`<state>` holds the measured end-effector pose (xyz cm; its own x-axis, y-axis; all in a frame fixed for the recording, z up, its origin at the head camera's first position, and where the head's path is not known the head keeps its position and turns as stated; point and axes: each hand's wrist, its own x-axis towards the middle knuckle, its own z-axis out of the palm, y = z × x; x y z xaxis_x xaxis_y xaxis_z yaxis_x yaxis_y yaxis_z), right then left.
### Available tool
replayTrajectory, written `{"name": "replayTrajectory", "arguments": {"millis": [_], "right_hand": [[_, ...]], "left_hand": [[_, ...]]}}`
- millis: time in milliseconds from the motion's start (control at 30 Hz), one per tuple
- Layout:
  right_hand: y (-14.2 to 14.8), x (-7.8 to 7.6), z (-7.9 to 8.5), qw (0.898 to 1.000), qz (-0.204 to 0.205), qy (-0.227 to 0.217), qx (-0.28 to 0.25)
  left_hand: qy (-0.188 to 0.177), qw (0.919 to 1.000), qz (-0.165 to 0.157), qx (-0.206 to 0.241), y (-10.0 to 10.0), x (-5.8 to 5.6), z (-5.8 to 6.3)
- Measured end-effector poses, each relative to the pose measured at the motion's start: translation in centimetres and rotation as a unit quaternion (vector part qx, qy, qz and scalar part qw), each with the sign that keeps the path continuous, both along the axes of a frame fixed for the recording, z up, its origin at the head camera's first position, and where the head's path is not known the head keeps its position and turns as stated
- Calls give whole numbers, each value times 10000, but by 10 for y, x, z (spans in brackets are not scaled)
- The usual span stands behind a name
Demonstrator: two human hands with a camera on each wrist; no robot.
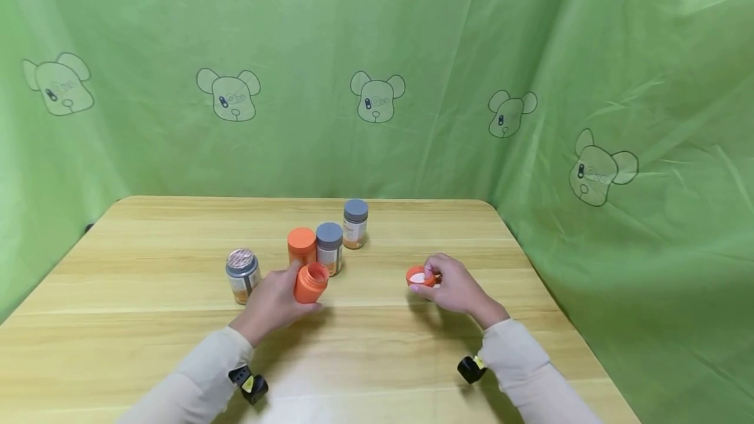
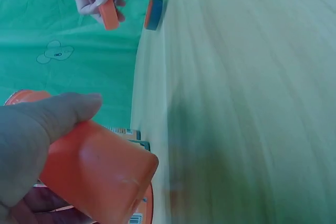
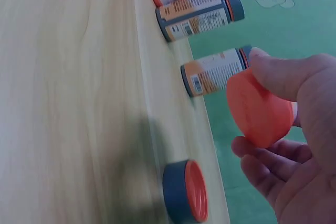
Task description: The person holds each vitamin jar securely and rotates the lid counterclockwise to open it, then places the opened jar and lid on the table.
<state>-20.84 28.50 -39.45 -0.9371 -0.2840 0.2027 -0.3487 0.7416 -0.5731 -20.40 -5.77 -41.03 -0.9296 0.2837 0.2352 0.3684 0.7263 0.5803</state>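
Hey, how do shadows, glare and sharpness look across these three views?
Head view: soft shadows below the left hand and right hand, pale sheen on the near tabletop, bright reflections on the foil-topped jar; left wrist view: hazy and bluish-green, with a broad soft shadow beside the held orange bottle; right wrist view: similarly hazy, with a soft shadow near the loose dark cap.

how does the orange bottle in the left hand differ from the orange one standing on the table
The held bottle is uncapped and open, while the standing bottle wears an orange cap. The held bottle is tilted in the left hand; the standing bottle is upright on the table. Both are orange.
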Motion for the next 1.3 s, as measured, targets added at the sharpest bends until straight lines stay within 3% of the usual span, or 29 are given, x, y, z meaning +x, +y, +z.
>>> {"name": "replayTrajectory", "arguments": {"millis": [333,567,900,1133,1300], "right_hand": [[13,4,-6,9988,18,-328,372],[21,6,-11,9970,235,-575,466],[30,11,-16,9973,472,-461,311],[31,16,-17,9949,747,-680,-77],[32,16,-20,9930,875,-794,32]], "left_hand": [[-218,9993,107,297,-7,3,-9],[-355,9985,370,189,-12,3,-12],[-497,9964,679,-52,-19,4,-14],[-425,9959,801,-27,-23,2,-13],[-427,9950,903,70,-27,1,-13]]}}
